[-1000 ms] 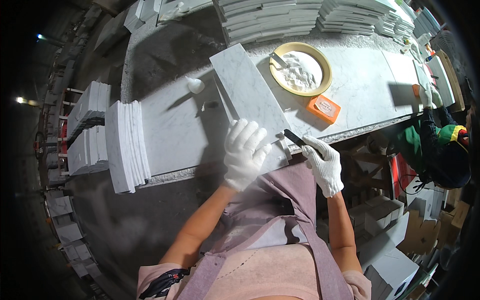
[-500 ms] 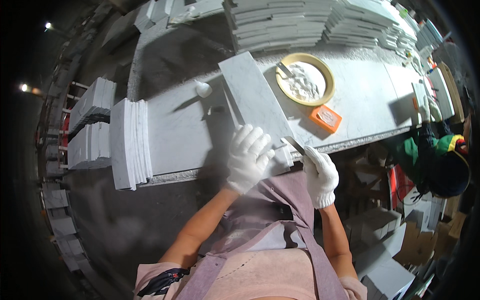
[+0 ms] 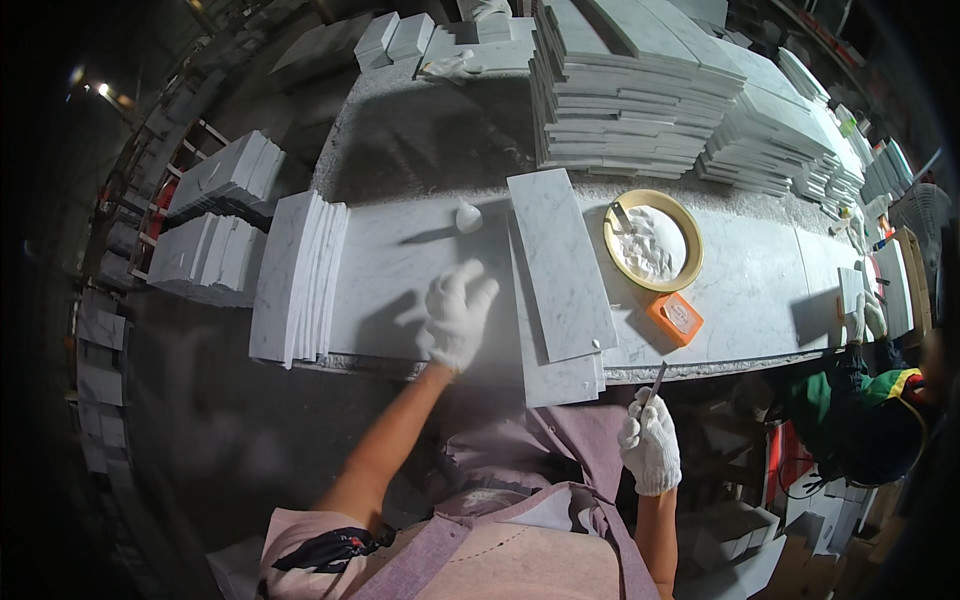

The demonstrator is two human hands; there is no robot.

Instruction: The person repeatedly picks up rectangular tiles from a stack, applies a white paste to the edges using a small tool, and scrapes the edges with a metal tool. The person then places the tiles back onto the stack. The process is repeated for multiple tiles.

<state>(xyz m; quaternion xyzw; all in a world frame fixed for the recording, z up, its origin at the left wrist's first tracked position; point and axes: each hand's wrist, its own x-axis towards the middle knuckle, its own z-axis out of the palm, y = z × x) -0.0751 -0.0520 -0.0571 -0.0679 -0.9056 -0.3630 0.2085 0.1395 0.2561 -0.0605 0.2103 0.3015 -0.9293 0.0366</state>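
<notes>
My left hand (image 3: pixel 460 315), in a white knit glove, is over the marble-topped table with its fingers loosely apart and slightly blurred. I see nothing in it. Beyond it a small white rounded thing (image 3: pixel 468 217) sits on the table. My right hand (image 3: pixel 652 443), gloved too, is closed around a narrow putty knife (image 3: pixel 657 380), its blade pointing up, just off the table's front edge. Between the hands lies a long white marble tile (image 3: pixel 563 265), slanted on top of other tiles (image 3: pixel 562 382) that jut past the edge. A small white dab shows near its front corner.
A yellow bowl (image 3: pixel 610 262) of white paste with a scraper stands right of the tile, behind an orange box (image 3: pixel 675 318). Upright tiles (image 3: pixel 290 280) line the left end. Tall tile stacks (image 3: pixel 630 110) rise at the back. A co-worker (image 3: pixel 870 420) is at the right.
My left hand has lifted off the tile and moved left. My right hand with the putty knife has drawn back from the tile's front end. The view has shifted.
</notes>
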